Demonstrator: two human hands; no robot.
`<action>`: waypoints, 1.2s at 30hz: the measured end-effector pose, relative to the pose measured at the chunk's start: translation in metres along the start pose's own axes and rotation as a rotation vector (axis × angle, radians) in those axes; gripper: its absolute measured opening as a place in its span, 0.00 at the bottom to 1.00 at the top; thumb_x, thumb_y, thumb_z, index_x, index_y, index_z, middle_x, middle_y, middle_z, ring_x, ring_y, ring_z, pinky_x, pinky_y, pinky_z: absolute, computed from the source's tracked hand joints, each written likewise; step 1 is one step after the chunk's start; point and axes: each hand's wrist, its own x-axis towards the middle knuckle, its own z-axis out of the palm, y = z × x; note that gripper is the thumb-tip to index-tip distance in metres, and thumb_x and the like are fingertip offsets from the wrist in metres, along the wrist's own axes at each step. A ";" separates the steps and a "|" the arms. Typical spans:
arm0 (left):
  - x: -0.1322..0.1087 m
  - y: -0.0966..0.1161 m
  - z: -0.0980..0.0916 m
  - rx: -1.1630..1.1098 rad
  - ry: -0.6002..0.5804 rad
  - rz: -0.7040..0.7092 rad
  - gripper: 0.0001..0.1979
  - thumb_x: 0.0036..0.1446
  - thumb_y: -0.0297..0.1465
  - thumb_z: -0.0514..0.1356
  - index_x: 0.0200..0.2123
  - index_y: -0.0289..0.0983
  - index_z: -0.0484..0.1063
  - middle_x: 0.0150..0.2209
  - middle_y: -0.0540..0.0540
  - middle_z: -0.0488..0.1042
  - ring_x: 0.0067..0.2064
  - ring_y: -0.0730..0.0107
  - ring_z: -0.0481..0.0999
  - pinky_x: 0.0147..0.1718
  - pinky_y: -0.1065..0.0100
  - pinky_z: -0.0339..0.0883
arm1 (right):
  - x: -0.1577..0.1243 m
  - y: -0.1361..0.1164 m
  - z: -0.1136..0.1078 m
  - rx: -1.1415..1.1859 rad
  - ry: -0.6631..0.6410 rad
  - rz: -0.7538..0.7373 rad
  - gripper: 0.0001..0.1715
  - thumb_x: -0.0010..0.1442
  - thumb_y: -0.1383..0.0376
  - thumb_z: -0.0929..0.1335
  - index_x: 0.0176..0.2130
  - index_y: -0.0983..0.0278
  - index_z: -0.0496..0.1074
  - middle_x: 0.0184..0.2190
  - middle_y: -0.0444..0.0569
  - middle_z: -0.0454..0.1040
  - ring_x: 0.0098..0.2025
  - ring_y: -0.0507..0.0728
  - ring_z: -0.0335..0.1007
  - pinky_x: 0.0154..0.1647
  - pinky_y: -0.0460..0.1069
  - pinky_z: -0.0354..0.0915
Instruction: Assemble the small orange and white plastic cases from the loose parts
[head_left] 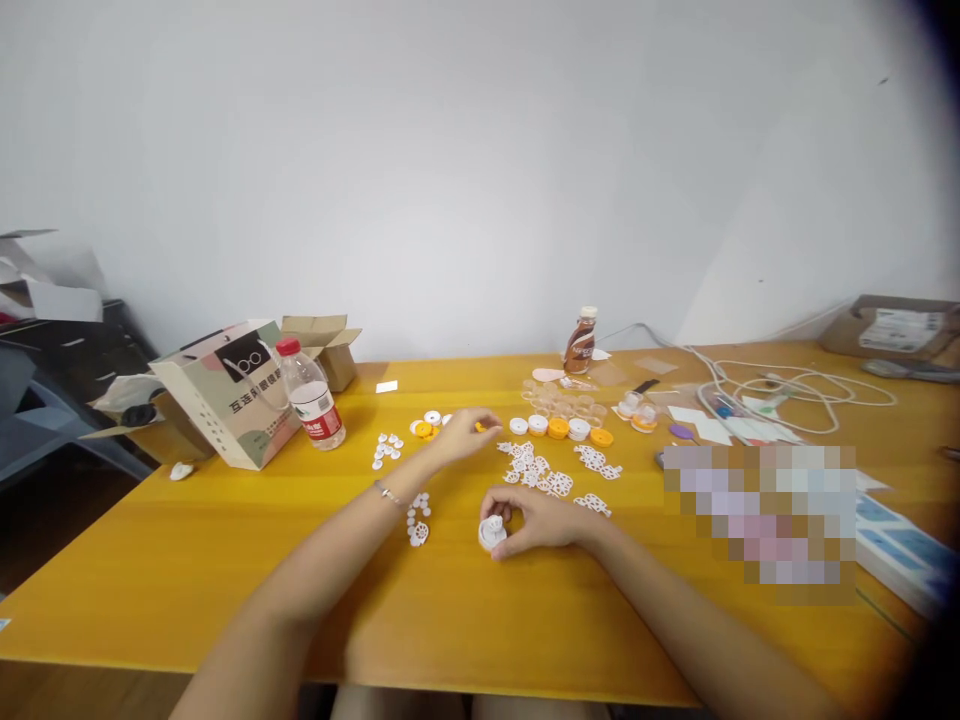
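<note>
My right hand (532,517) holds a white round plastic part (492,533) just above the front of the table, thumb and fingers around its rim. A smaller toothed or knobbed piece shows on top of that part. Farther back, my left hand (466,436) has its fingers curled around an orange round piece (481,427), mostly hidden by the hand. Right of it runs a row of white and orange round caps (558,428). White openwork cut-out pieces (529,464) lie between the hands and to the right. Small white knobbed pieces (388,449) are left of my left hand.
A water bottle (313,400) and a paper bag (236,395) stand at the left, with an open carton (330,350) behind. Clear plastic cups (562,400) and a brown drink bottle (581,342) are at the back. White cables (780,380) lie at the right.
</note>
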 end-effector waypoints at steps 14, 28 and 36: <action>0.081 -0.016 0.059 0.169 -0.077 0.062 0.22 0.51 0.26 0.51 0.52 0.32 0.58 0.53 0.38 0.61 0.54 0.57 0.59 0.52 0.58 0.51 | 0.001 0.002 0.003 0.147 -0.060 0.015 0.25 0.37 0.55 0.73 0.35 0.61 0.66 0.29 0.40 0.67 0.30 0.49 0.61 0.31 0.44 0.59; 0.086 -0.030 0.065 0.079 0.040 0.055 0.12 0.48 0.33 0.58 0.37 0.36 0.70 0.46 0.43 0.68 0.50 0.60 0.62 0.50 0.59 0.51 | 0.001 0.001 0.002 0.181 -0.079 0.004 0.23 0.39 0.58 0.72 0.35 0.62 0.65 0.28 0.40 0.66 0.30 0.49 0.59 0.30 0.44 0.58; 0.053 -0.035 0.037 -0.016 0.229 -0.084 0.07 0.51 0.28 0.53 0.34 0.33 0.67 0.42 0.43 0.70 0.43 0.69 0.69 0.42 0.67 0.60 | 0.004 0.002 0.004 0.305 -0.039 0.017 0.22 0.42 0.58 0.71 0.37 0.63 0.63 0.30 0.42 0.68 0.30 0.49 0.62 0.31 0.45 0.59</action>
